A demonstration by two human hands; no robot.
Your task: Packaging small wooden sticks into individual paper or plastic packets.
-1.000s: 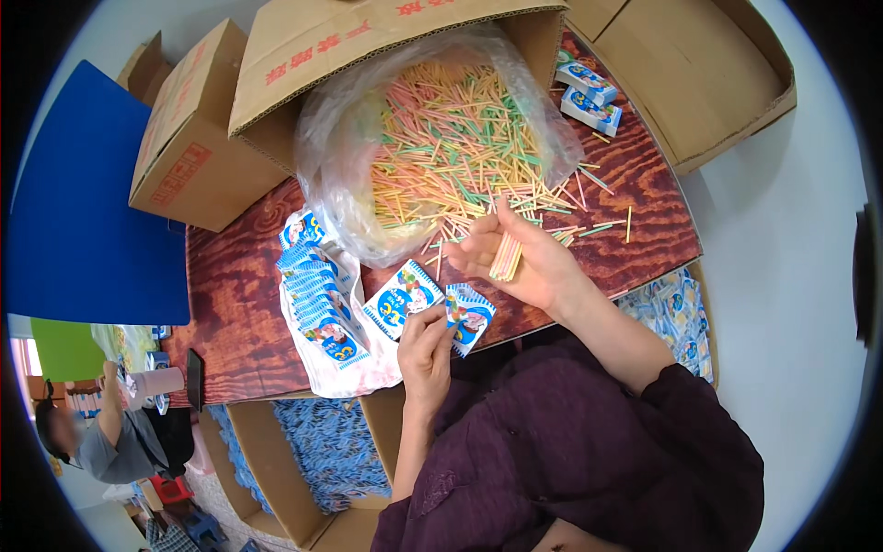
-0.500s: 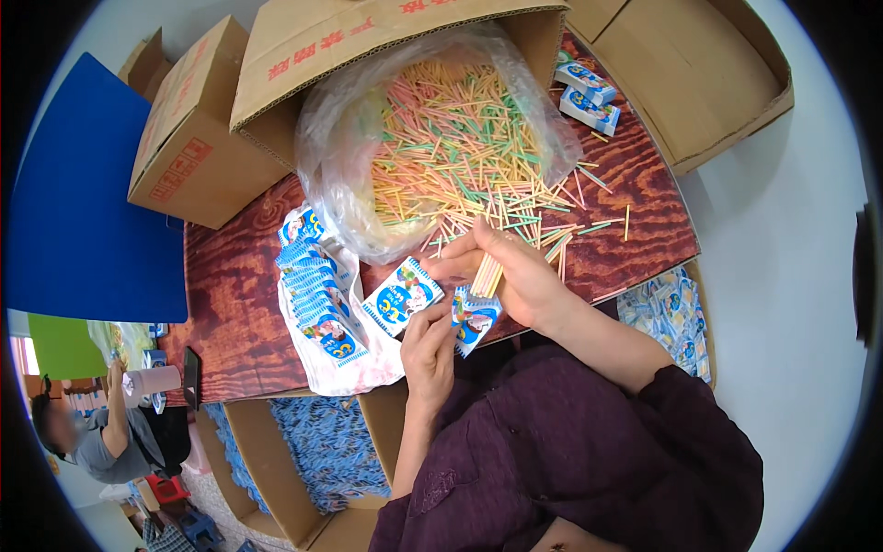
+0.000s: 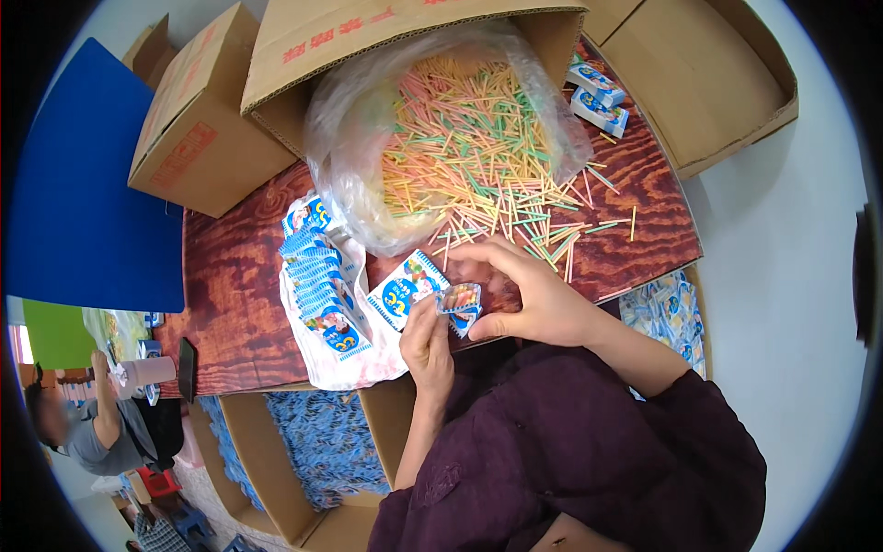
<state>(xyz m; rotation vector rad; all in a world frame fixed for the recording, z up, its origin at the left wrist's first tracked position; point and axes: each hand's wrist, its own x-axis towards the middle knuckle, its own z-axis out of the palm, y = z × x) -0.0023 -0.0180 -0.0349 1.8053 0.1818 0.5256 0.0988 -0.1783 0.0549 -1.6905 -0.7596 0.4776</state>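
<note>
Between the fingers of my left hand (image 3: 426,345) is a small blue-and-white packet (image 3: 464,322), its open mouth facing up with thin coloured sticks (image 3: 462,297) inside. My right hand (image 3: 550,308) curves around the packet's right side, thumb and fingers apart, holding nothing. Whether the thumb touches the packet, I cannot tell. A flat packet (image 3: 397,290) lies just beyond my left hand. Left of it, a row of similar packets (image 3: 317,281) overlaps on a white plastic sheet (image 3: 368,368). Loose pastel sticks (image 3: 478,138) spill from a clear plastic bag (image 3: 345,147) onto the table.
The clear bag lies inside a tipped cardboard box (image 3: 405,32). Another carton (image 3: 189,138) stands left, and small boxes (image 3: 598,110) sit at the far right of the wood-grain table (image 3: 239,276). Below the edge, cartons hold blue packets (image 3: 326,442). A person (image 3: 97,428) sits at far left.
The bundle of sticks from my right hand is now in the packet in my left hand. My right hand has opened and shifted slightly right. The view has moved a little.
</note>
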